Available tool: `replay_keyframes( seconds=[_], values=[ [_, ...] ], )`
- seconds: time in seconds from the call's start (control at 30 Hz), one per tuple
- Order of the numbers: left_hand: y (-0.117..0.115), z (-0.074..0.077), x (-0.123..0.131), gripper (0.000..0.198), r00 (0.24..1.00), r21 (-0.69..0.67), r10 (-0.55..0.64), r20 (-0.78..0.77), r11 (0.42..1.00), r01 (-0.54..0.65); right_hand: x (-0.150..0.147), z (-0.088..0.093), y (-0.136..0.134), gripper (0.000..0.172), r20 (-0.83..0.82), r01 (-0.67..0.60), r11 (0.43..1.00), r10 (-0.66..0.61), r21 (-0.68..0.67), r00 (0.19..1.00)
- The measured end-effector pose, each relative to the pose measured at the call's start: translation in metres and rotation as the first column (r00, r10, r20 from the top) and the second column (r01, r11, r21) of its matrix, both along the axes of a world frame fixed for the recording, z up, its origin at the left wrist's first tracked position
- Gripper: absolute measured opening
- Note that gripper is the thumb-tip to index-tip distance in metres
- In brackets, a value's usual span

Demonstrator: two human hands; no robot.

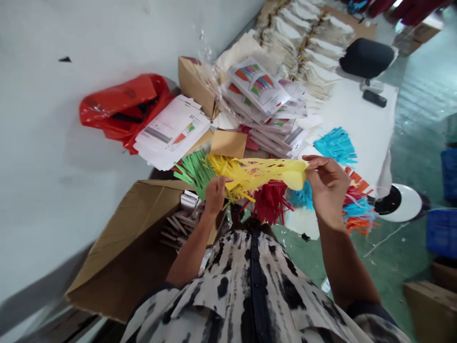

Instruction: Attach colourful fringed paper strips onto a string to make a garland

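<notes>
A yellow paper tassel, cut into strips, stretches sideways between my hands above the table edge. My right hand pinches its uncut right end between thumb and fingers. At the other end, my left hand is closed with the forefinger and thumb at the yellow strips. Green fringed paper lies just behind my left hand. Dark red fringe hangs beneath the yellow one. Blue fringe lies beyond my right hand, and an orange, red and blue bundle shows to its right.
An open cardboard box with white packets inside stands at left. Behind are printed packets, white printed sheets, a red plastic bag and stacked off-white bundles. A black-and-white stool stands at right.
</notes>
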State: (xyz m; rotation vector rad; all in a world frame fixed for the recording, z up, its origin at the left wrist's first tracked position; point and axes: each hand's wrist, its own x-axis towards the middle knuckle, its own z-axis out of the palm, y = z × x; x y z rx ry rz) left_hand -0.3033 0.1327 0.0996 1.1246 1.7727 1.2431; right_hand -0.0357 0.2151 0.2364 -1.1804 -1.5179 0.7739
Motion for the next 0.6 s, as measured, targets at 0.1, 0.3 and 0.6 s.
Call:
replay_keyframes(
  seconds=[0.1,0.3,0.6],
  values=[
    [0.01,0.055,0.028,0.047,0.973,0.346,-0.157,-0.171,0.915,0.209,0.017,0.009,-0.016,0.008,-0.014,0.094,0.995,-0.095,-0.04,0.995],
    [0.045,0.117,0.109,0.034,0.799,0.454,-0.408,-0.442,0.667,0.591,0.043,0.008,-0.055,0.01,0.044,0.189,0.974,-0.185,-0.122,0.982],
    [0.049,0.118,0.176,0.018,0.415,0.265,-0.798,-0.438,0.326,0.907,0.122,0.02,-0.117,0.044,0.302,0.13,0.988,-0.1,-0.082,0.948]
  ],
)
